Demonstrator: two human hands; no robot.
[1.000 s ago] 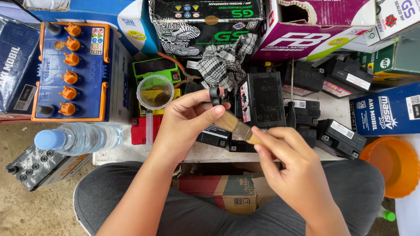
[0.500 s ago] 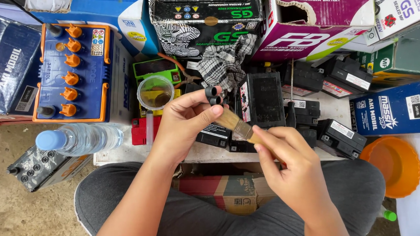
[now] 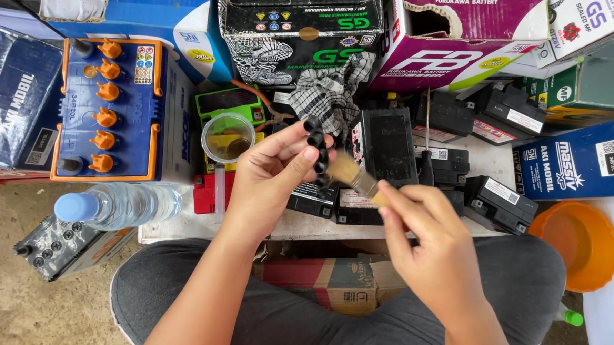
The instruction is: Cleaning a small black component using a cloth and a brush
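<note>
L hand [image 3: 272, 174] pinches a black strip of joined caps [image 3: 316, 144] between thumb and fingers, held upright just above the lap, in front of small black batteries [image 3: 391, 145]. R hand [image 3: 431, 247] grips a small brush [image 3: 354, 176] by the handle w/ fingers closed; bristles touch the cap strip. Clear cup [image 3: 228, 138] sits just left of L hand. Blue battery w/ orange caps [image 3: 109, 109] farther left, water bottle [image 3: 123, 204] lying below it. Orange bowl [image 3: 580, 243] far right.

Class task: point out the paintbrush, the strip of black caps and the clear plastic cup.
paintbrush [image 3: 348, 173], head view, on its bristles.
strip of black caps [image 3: 317, 145], head view, on a middle cap.
clear plastic cup [image 3: 212, 130], head view, on its rim.
</note>
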